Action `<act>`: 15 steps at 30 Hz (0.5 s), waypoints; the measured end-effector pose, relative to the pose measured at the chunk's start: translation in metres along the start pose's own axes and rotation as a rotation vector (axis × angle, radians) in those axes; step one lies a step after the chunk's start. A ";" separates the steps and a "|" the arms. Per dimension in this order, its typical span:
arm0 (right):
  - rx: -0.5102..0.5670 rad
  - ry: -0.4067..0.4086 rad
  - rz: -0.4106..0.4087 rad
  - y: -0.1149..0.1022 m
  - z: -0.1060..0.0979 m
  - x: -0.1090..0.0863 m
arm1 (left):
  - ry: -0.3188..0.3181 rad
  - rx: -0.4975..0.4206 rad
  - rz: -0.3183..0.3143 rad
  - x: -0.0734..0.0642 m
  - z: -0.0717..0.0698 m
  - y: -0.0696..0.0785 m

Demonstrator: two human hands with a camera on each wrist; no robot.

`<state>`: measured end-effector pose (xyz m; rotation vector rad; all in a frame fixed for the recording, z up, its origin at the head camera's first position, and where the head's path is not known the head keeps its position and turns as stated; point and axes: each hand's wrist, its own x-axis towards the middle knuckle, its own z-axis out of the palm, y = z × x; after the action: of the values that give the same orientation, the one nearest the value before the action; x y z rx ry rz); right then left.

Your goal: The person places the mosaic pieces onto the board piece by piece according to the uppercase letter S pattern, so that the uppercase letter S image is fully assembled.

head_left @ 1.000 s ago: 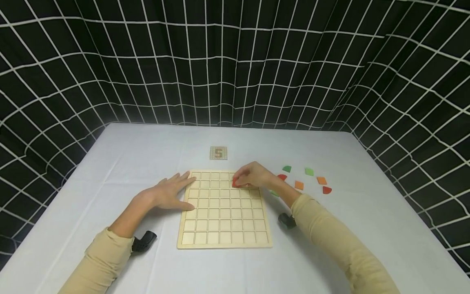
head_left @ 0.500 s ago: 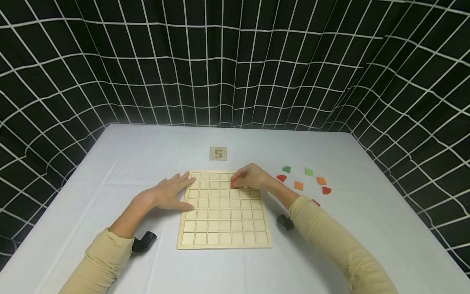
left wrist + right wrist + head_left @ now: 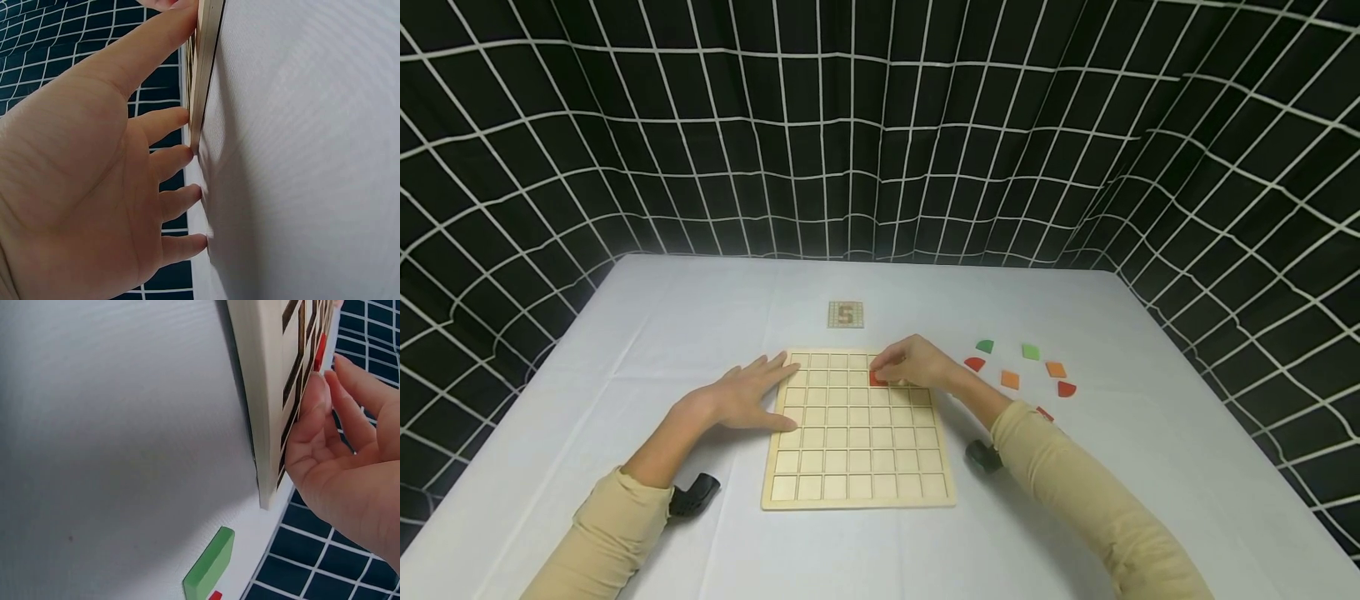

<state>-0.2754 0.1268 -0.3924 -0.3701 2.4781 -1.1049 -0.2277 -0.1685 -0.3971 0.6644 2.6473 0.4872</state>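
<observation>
A light wooden board [image 3: 837, 461] with a grid of square recesses lies on the table. My left hand [image 3: 747, 395] is spread at its left side, thumb and index fingertip on the frame; the left wrist view shows the fingers nearly straight, the lower fingertips down at the cloth beside the board [image 3: 205, 81]. Over the upper right part of the grid, my right hand [image 3: 917, 362] has thumb and curled fingers at a small red tile [image 3: 877, 379], which lies about flat in a second-row cell. In the right wrist view the fingertips meet right at the red tile [image 3: 320, 353], partly covering it.
Right of the board lie loose tiles: red quarter-rounds [image 3: 974, 364], orange squares [image 3: 1010, 380], a dark green quarter-round [image 3: 985, 346] and a light green square [image 3: 1031, 352]. A small patterned card [image 3: 846, 314] lies behind the board. A black grid-patterned curtain [image 3: 865, 125] surrounds the table.
The red tile and my right hand have shifted slightly left, and the tile has gone from tilted to lying flatter in its cell. My left hand stays still.
</observation>
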 end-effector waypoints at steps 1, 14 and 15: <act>0.007 0.001 0.007 0.001 0.000 0.000 | 0.000 0.001 0.000 0.000 0.000 0.000; 0.414 -0.030 0.027 0.014 -0.036 -0.013 | -0.005 -0.008 0.006 -0.001 -0.001 0.000; 0.447 -0.025 0.037 0.015 -0.040 -0.014 | -0.005 -0.007 0.007 -0.001 -0.001 0.001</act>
<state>-0.2827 0.1681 -0.3760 -0.2002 2.1221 -1.5762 -0.2271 -0.1688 -0.3954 0.6715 2.6383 0.4963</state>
